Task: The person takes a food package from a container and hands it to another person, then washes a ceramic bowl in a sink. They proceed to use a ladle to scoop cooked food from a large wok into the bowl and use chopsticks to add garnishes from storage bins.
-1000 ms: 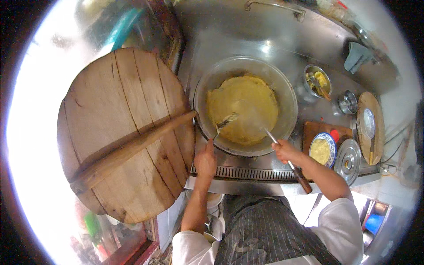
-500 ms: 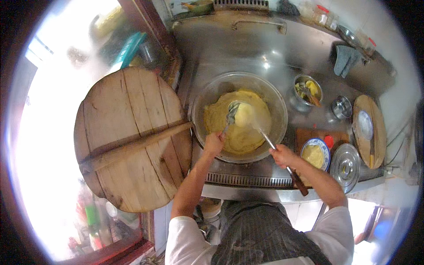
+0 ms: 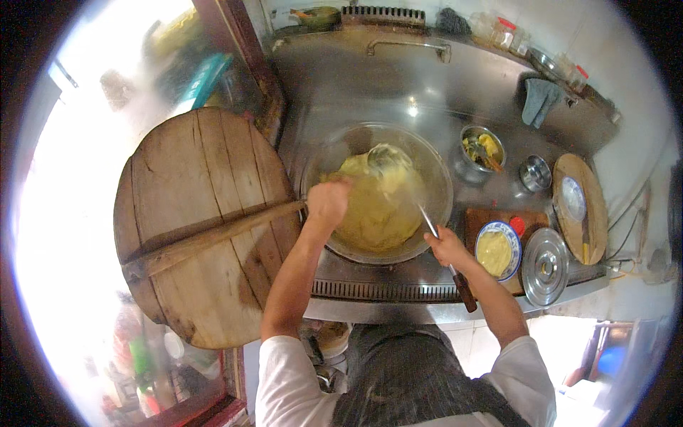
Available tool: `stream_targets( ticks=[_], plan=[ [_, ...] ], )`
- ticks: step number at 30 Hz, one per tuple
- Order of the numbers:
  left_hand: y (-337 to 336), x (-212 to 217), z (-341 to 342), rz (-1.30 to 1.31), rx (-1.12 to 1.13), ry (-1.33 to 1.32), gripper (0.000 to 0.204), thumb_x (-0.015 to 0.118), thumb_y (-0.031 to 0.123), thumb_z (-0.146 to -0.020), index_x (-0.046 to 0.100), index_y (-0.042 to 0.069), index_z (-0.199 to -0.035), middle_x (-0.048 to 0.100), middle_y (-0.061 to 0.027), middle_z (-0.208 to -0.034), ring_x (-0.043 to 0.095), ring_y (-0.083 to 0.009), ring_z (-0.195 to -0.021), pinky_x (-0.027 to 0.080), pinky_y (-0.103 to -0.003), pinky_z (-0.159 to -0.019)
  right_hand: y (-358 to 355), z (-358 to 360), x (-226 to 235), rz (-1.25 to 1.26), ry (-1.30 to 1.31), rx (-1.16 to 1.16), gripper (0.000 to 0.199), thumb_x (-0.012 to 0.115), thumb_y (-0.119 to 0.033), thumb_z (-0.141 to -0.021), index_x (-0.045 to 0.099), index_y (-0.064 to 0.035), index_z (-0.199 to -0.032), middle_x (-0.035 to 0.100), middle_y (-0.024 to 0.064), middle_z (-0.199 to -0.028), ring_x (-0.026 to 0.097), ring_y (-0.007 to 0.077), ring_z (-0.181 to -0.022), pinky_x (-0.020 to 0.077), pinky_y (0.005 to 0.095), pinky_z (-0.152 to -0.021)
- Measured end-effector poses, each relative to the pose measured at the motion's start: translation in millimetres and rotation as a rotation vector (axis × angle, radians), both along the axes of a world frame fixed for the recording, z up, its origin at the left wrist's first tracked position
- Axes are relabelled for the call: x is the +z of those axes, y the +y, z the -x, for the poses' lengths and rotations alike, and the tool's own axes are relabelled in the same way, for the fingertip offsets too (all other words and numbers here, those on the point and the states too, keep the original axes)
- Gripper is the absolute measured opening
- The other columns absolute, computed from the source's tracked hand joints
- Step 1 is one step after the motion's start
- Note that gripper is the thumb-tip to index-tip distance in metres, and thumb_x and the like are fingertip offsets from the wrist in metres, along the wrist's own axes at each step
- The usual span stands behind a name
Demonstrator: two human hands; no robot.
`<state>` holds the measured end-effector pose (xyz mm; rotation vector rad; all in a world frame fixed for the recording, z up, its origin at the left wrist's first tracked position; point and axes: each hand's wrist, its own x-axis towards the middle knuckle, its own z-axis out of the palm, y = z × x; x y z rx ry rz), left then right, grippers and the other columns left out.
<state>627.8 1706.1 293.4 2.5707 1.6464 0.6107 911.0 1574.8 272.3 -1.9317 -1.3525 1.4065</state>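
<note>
A wide metal pot (image 3: 449, 186) holds a thick yellow mash (image 3: 380, 228), partly veiled by steam. My left hand (image 3: 329, 201) is closed above the pot's left side, on a metal spoon whose handle it hides. My right hand (image 3: 449, 248) grips the shaft of a long-handled ladle (image 3: 431, 222) with a dark wooden end, slanting into the pot from the lower right. A round metal bowl, smeared with mash, shows at the far part of the mash, roughly in line with this shaft. Steam blurs where the shaft joins it.
A large wooden lid (image 3: 206, 178) stands left of the pot. To the right are a steel container (image 3: 466, 165) of food, a small metal cup (image 3: 535, 174), a blue-rimmed bowl (image 3: 517, 245) of yellow paste, a glass lid (image 3: 546, 274) and a round wooden board (image 3: 596, 206).
My left hand has risen up and left, and its spoon no longer shows clearly. The yellow lump above the mash is gone, and a smeared metal bowl shows farther back. My right hand keeps its grip.
</note>
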Motion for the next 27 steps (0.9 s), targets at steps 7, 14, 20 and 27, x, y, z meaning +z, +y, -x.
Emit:
stream_targets(
  ticks=[7, 14, 20, 27],
  plan=[
    [5, -16, 5, 0.064, 0.163, -0.140, 0.032, 0.038, 0.022, -0.092, 0.064, 0.005, -0.088, 0.064, -0.0211, -0.079, 0.062, -0.0384, -0.074, 0.049, -0.047, -0.065, -2, 8, 4, 0.050, 0.114, -0.080, 0.023, 0.052, -0.027, -0.093, 0.044, -0.0063, -0.088, 0.040, 0.0019, -0.052, 0.038, 0.0140, -0.035, 0.0297, 0.0320, -0.032],
    [-5, -43, 12, 0.016, 0.182, -0.062, 0.015, 0.048, 0.010, -0.084, 0.060, 0.002, -0.087, 0.063, -0.0196, -0.071, 0.063, -0.0347, -0.068, 0.049, -0.044, -0.056, 3, 10, 7, 0.019, 0.242, -0.023, 0.024, 0.051, -0.028, -0.094, 0.041, -0.0084, -0.083, 0.037, 0.0006, -0.050, 0.035, 0.0120, -0.034, 0.0271, 0.0307, -0.030],
    [-68, -93, -29, 0.385, 0.402, -0.438, 0.014, 0.047, 0.009, -0.089, 0.060, 0.002, -0.091, 0.059, -0.0186, -0.072, 0.057, -0.0354, -0.064, 0.043, -0.045, -0.056, -1, 16, 15, 0.045, 0.194, 0.072, 0.021, 0.049, -0.029, -0.095, 0.042, -0.0085, -0.093, 0.033, -0.0023, -0.052, 0.030, 0.0087, -0.036, 0.0247, 0.0263, -0.031],
    [-108, -111, -64, 1.360, 0.240, -1.493, 0.018, 0.045, 0.015, -0.096, 0.056, 0.005, -0.107, 0.046, -0.0010, -0.062, 0.039, -0.0114, -0.051, 0.033, -0.029, -0.045, -20, 4, -83, -0.356, -0.390, 0.248, 0.030, 0.052, -0.030, -0.093, 0.045, -0.0005, -0.091, 0.047, 0.0089, -0.060, 0.048, 0.0190, -0.038, 0.0369, 0.0360, -0.037]
  ],
)
